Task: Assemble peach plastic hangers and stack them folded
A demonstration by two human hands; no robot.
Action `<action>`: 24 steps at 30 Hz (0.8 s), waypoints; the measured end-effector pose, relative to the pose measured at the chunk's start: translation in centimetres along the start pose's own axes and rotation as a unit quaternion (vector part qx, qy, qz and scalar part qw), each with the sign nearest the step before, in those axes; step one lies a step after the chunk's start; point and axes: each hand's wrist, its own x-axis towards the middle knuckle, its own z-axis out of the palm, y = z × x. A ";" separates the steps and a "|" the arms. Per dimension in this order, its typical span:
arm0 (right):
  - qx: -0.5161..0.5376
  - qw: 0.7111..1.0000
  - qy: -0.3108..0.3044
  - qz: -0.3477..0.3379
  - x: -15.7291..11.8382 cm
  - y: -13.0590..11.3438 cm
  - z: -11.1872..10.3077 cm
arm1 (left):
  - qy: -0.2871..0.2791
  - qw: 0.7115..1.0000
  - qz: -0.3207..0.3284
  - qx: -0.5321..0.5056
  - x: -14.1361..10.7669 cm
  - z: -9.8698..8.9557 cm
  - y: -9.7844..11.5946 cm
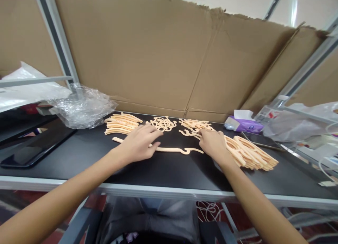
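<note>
My left hand (141, 141) is over a long peach plastic hanger arm (169, 150) lying across the black tabletop, its thumb apart from the fingers. Its fingertips are just in front of a pile of small peach hooks (163, 123). My right hand (212, 142) has its fingers curled down at some hook-ended peach plastic pieces (188, 132) and appears to pinch one; its fingertips are partly hidden. Behind it lies a pile of slim peach pieces (196, 124). Stacked curved arms (123, 123) lie at the left, and looped hanger parts (255, 154) at the right.
Crumpled clear plastic wrap (86, 104) and a dark glossy panel (29, 148) are on the left. A purple tissue pack (244, 123) and a phone-like dark slab (261, 140) are at the right. A cardboard wall (148, 57) closes off the back; a metal edge (169, 191) runs along the front.
</note>
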 end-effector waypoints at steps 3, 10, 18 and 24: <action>0.002 0.998 0.055 0.003 -0.3 0.1 -0.1 | 0.004 0.997 -0.076 -0.001 -3.2 -1.0 -2.3; 0.250 0.938 0.237 -0.041 -0.5 -1.5 -1.0 | -0.089 0.988 -0.127 -0.017 -4.7 -0.8 -3.5; 0.418 0.857 0.258 -0.154 1.0 -8.6 -4.2 | -0.056 0.991 -0.061 -0.107 -4.1 0.6 -1.7; 0.324 0.863 0.271 -0.278 1.6 -12.7 -3.6 | -0.053 0.984 -0.091 -0.146 -4.0 1.0 -1.2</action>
